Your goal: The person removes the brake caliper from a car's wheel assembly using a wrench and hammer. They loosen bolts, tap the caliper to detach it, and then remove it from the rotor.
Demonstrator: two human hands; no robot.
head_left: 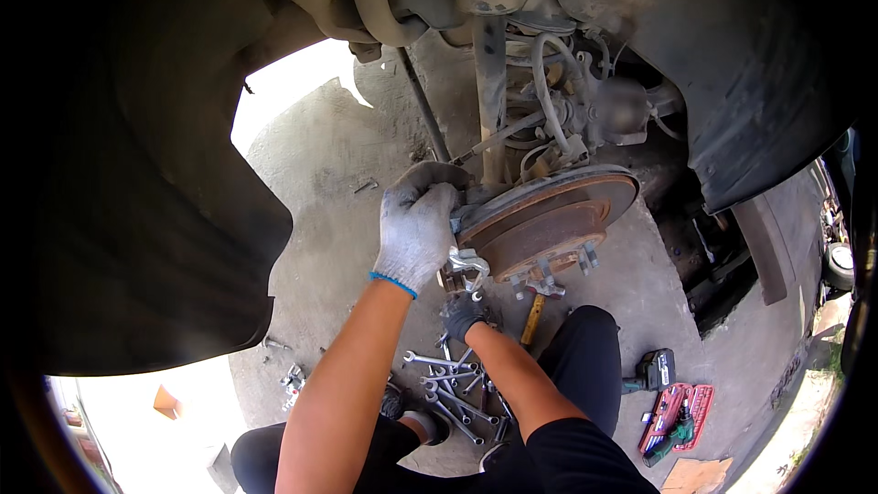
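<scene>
My left hand [416, 233], in a pale work glove with a blue cuff, curls round the brake caliper at the left edge of the rusty brake disc [540, 233]. Its fingertips are partly hidden behind dark metal. Silvery metal of the caliper [468, 263] shows just below that hand. Lower down, my right hand [462, 316], in a dark grey glove, is closed beneath the caliper. The bright open jaw of a wrench [476, 296] sticks out at its fingers; the rest of the tool is hidden. Wheel studs [547, 270] point down from the hub.
Several wrenches [453, 389] lie on the concrete between my feet. A hammer [533, 316] with a yellow handle rests under the disc. On the right are a cordless tool [654, 370] and a red tool case [702, 402]. Suspension arms [494, 96] and dark wheel-well lining [155, 220] surround the work.
</scene>
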